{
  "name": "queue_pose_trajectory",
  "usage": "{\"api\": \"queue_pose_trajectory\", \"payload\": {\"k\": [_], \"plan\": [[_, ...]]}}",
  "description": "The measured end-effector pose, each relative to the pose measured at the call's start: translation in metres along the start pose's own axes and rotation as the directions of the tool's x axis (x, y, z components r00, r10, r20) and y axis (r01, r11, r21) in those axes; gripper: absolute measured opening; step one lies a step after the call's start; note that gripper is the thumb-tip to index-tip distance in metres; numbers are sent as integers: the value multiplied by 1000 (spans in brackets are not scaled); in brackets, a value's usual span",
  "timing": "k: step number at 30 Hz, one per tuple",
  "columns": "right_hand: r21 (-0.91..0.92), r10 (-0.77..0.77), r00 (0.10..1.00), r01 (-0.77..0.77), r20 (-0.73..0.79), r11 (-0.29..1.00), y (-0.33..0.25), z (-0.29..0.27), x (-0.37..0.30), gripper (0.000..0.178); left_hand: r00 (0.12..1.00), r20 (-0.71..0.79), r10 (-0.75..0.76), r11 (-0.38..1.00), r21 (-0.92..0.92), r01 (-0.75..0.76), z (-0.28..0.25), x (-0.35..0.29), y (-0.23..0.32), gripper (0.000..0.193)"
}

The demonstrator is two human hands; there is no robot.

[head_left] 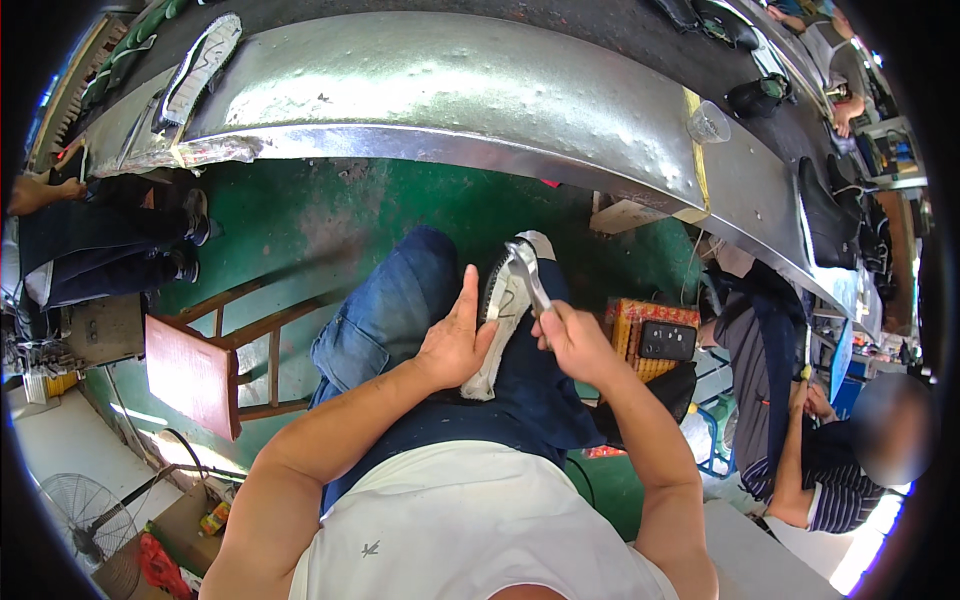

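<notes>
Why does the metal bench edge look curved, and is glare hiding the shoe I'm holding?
Head view: fisheye bends the metal bench toward the rim; glare sits on its surface only. The shoe between left hand and right hand is evenly lit and sharp.

brown cardboard box (pixel 178 520) sitting on floor lower left, flaps open | small yellow-green printed carton (pixel 214 518) lying just beside box | flat pale cardboard piece (pixel 628 215) resting under metal bench edge, centre right | labels, signs, screens: too small to tell
</notes>
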State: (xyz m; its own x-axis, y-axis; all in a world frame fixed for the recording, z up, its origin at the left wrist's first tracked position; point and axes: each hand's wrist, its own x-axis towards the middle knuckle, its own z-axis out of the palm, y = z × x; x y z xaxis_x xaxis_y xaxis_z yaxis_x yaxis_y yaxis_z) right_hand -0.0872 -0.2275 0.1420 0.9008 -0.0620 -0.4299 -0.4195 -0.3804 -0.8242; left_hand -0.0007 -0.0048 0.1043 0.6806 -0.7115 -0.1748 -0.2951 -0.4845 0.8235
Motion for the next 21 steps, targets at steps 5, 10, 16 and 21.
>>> {"api": "queue_pose_trajectory", "payload": {"k": [5,10,16,21], "plan": [[-409,-110,993,115,36,905,11,20,-22,42,987,63,-149,989,-8,150,0,3,-4,86],[-336,-62,996,36,-68,941,14,23,-30,38,954,202,-222,958,-137,252,-14,11,-1,94],[-150,230,941,-197,250,969,-12,-8,-67,28,909,344,-235,787,-482,385,-24,32,-22,99],[-400,-16,951,145,308,905,-24,13,-74,53,883,417,-213,721,-543,430,-20,38,-26,102]]}}
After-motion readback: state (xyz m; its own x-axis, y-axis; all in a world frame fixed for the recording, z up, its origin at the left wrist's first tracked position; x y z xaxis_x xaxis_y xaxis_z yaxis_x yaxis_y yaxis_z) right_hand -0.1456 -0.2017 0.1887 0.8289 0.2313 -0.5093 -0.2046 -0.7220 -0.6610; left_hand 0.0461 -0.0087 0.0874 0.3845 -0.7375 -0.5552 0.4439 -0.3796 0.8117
